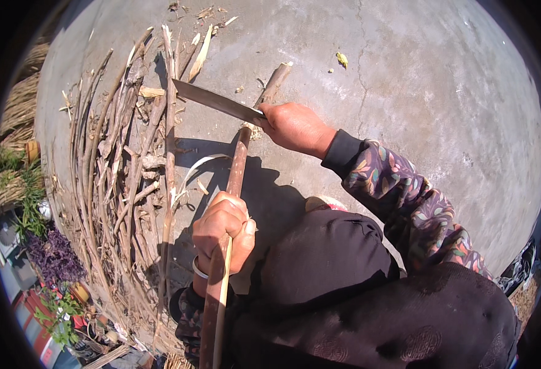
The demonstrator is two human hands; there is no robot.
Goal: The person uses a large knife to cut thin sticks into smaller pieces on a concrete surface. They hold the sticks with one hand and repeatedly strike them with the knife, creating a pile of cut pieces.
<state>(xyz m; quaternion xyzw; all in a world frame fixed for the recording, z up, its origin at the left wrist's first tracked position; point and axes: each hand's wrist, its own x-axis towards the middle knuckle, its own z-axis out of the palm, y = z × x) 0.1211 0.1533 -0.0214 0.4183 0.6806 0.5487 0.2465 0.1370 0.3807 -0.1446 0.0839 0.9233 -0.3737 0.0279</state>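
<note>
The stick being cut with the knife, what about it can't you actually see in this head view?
- Stick, head view: its near end runs off the lower edge; the left hand covers the gripped part.
- Knife: its handle is hidden inside the right hand.
- Where blade meets stick: too small to tell cut depth.

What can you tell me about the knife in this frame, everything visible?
The knife has a long, flat, straight blade of dull grey metal, cleaver-like. Its handle is hidden inside the right hand, which grips it. The blade points toward the person's left and lies across the long brown stick near pale shavings; the left hand holds that stick lower down. Its tip reaches over the pile of stripped sticks on the concrete floor.
</note>
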